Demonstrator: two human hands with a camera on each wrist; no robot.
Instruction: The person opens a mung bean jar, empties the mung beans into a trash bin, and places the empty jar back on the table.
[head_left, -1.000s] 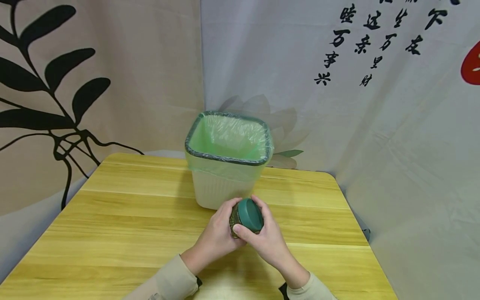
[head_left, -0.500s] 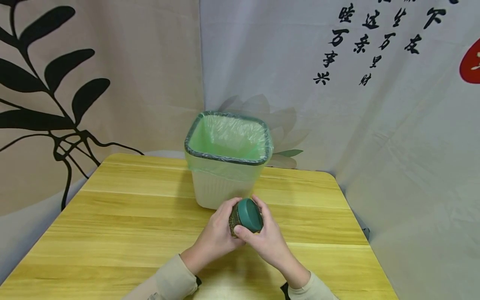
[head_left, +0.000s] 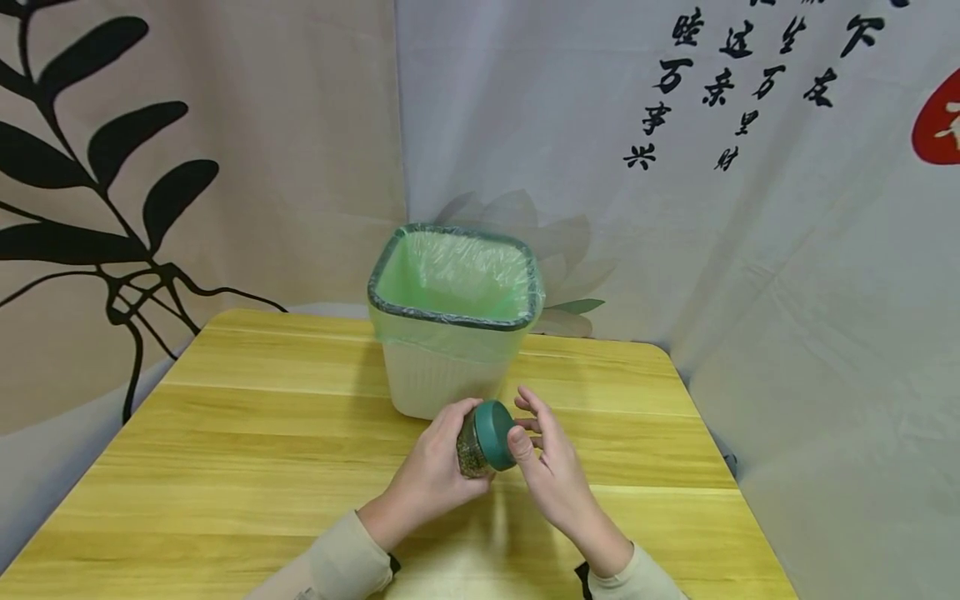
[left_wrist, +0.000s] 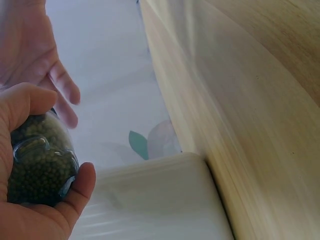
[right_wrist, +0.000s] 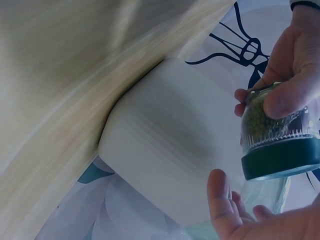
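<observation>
My left hand [head_left: 431, 475] grips a small clear jar [head_left: 470, 450] around its body, held tilted above the table. Small round green grains fill the jar, plain in the left wrist view, where thumb and fingers wrap the glass [left_wrist: 42, 172]. A dark green lid [head_left: 495, 435] caps it, facing right towards my other hand. Beside the lid is my right hand [head_left: 558, 479], its fingers spread and relaxed, thumb at the lid's edge in the head view. In the right wrist view a gap shows between the lid [right_wrist: 282, 159] and the right fingers [right_wrist: 220, 200].
Just beyond the hands, a white ribbed bin [head_left: 438, 379] lined with a green plastic bag [head_left: 472, 271] stands on the wooden table [head_left: 247, 467]. Behind the table hang printed cloths [head_left: 300, 125] with leaves and writing.
My right hand has let go of the lid and moved slightly right, its fingers opening out. The jar, still in my left hand, now shows more of its side.
</observation>
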